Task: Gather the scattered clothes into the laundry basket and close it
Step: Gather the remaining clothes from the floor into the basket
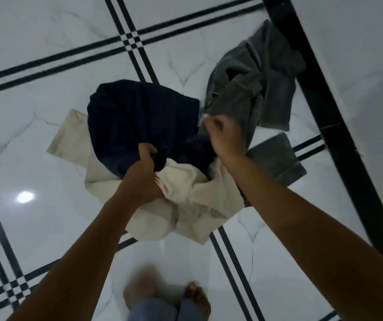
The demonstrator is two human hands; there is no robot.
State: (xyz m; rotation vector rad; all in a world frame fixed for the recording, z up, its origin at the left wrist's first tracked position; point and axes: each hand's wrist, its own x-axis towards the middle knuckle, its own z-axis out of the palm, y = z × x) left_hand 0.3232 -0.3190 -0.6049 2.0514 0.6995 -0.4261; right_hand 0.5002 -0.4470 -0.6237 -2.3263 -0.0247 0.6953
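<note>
A dark navy garment (139, 121) and a cream garment (192, 200) hang bunched together above the floor. My left hand (145, 174) grips both where they meet. My right hand (223, 137) is closed on the edge of the grey jeans (250, 82), which lie spread on the floor at the upper right; one grey leg (278, 158) trails below the hand. No laundry basket is in view.
The floor is glossy white marble tile (46, 42) with thin black double lines. A thick black band (338, 126) runs diagonally at the right. My bare feet (167, 295) stand at the bottom middle. A light reflection (24, 196) shines at the left.
</note>
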